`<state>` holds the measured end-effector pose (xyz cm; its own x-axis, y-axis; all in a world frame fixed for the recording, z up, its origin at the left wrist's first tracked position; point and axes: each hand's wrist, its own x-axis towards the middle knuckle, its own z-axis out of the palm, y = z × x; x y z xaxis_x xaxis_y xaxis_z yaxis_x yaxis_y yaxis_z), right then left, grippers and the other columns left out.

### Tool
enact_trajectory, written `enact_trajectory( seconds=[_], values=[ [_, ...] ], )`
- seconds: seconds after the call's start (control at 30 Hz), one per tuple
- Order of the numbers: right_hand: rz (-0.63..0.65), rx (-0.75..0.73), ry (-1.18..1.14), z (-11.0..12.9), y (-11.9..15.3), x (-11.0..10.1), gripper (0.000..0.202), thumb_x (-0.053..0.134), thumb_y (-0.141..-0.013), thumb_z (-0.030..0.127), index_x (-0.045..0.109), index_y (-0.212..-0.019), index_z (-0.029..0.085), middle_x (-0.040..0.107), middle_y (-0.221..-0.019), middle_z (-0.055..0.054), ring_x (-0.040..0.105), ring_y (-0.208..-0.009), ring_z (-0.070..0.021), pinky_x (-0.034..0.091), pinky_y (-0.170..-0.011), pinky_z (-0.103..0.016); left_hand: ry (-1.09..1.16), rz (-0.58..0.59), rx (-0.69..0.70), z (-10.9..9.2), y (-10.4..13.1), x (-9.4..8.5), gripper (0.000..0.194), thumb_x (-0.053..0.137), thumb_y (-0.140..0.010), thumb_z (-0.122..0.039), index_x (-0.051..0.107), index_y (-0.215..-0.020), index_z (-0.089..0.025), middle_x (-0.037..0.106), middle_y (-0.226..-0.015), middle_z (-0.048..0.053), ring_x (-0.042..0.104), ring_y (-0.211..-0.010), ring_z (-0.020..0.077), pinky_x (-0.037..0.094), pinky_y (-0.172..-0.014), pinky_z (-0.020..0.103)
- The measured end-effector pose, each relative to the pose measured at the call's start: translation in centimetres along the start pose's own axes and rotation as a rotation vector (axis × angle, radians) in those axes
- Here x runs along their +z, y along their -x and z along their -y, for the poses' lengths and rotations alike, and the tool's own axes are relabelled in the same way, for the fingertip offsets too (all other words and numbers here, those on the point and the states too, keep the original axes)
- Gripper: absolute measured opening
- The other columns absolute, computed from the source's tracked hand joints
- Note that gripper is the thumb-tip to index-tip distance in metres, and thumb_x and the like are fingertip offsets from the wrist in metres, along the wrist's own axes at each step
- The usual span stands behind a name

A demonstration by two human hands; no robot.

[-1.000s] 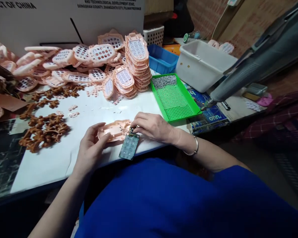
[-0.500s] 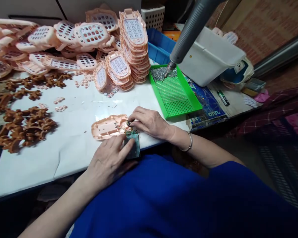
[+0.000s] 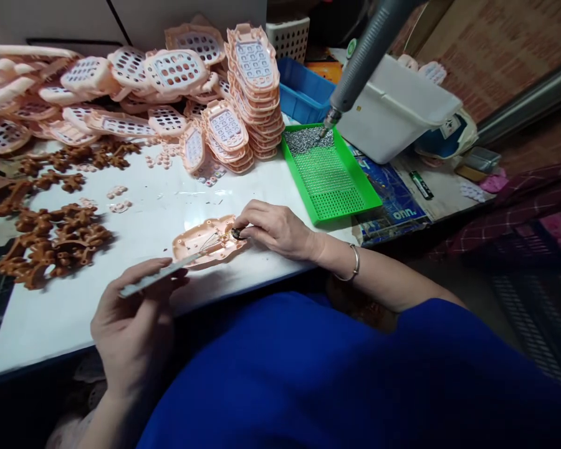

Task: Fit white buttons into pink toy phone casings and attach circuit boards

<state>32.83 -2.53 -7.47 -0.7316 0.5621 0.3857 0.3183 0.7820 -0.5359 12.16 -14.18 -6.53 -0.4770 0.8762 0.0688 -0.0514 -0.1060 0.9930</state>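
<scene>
My left hand (image 3: 135,305) grips a thin circuit board (image 3: 156,279) by its edges, tilted and raised off the table's front. Fine wires (image 3: 209,242) run from the board into a peach plastic shell (image 3: 191,243), which lies hollow side up on the white table. At the shell's right end, my right hand (image 3: 275,231) pinches a small round dark part, perhaps a speaker (image 3: 237,234), between thumb and fingers. The fingertips partly cover that part.
Stacked peach shells with keypads (image 3: 255,81) and a heap of more shells stand at the back. Brown plastic parts (image 3: 56,240) lie at the left. A green tray (image 3: 346,187) holds screws, with an electric screwdriver (image 3: 359,68) hanging above. A white bin (image 3: 397,106) stands behind.
My left hand has lifted the circuit board and carried it left, turning it nearly edge-on. My right hand has shifted slightly left with the round part.
</scene>
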Motion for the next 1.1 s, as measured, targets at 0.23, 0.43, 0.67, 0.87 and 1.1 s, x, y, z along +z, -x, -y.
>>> enact_trajectory(
  seconds=[0.23,0.43,0.67,0.87,1.1],
  values=[
    [0.155,-0.050,0.380,-0.6,-1.4,0.6,0.038,0.025,-0.102,0.028,0.058,-0.110,0.013,0.059,-0.101,-0.009,0.053,-0.089,-0.0157,0.044,-0.076,-0.028,0.248,-0.097,-0.271,-0.8,-2.2,1.8,0.018,0.073,-0.060,-0.006,0.070,-0.072,-0.020,0.070,-0.075,-0.003,0.065,-0.075,0.0102,0.054,-0.073,0.017],
    [0.244,-0.131,0.493,-0.9,-1.8,0.1,0.032,0.027,-0.102,0.022,0.058,-0.110,0.015,0.059,-0.100,-0.006,0.052,-0.085,-0.0136,0.040,-0.069,-0.026,0.253,-0.099,-0.276,-0.7,-2.5,2.1,0.017,0.073,-0.062,-0.007,0.071,-0.074,-0.020,0.071,-0.075,-0.003,0.065,-0.073,0.0104,0.055,-0.071,0.017],
    [0.327,-0.171,0.533,-0.8,-2.2,-0.4,0.035,0.025,-0.102,0.018,0.060,-0.104,0.015,0.058,-0.098,-0.005,0.051,-0.085,-0.0124,0.037,-0.067,-0.026,0.266,-0.097,-0.307,-0.1,-2.6,1.7,0.018,0.073,-0.061,-0.006,0.069,-0.071,-0.020,0.069,-0.077,-0.003,0.065,-0.076,0.0100,0.055,-0.074,0.017],
    [0.316,-0.168,0.495,-0.9,-2.0,-0.3,0.031,0.030,-0.101,0.019,0.059,-0.108,0.015,0.059,-0.100,-0.006,0.053,-0.087,-0.0129,0.038,-0.066,-0.024,0.072,0.050,-0.160,0.3,-1.6,-0.1,0.018,0.076,-0.061,-0.013,0.065,-0.071,-0.022,0.069,-0.097,0.000,0.065,-0.090,0.0156,0.056,-0.079,0.024],
    [0.318,-0.164,0.428,-1.2,-2.0,-0.3,0.030,0.030,-0.100,0.017,0.059,-0.107,0.014,0.058,-0.098,-0.006,0.053,-0.087,-0.0124,0.040,-0.067,-0.024,-0.358,0.101,0.210,0.5,-1.6,-1.3,0.013,0.071,-0.064,-0.012,0.065,-0.069,-0.023,0.069,-0.095,0.001,0.066,-0.091,0.0149,0.052,-0.083,0.025]
  ],
)
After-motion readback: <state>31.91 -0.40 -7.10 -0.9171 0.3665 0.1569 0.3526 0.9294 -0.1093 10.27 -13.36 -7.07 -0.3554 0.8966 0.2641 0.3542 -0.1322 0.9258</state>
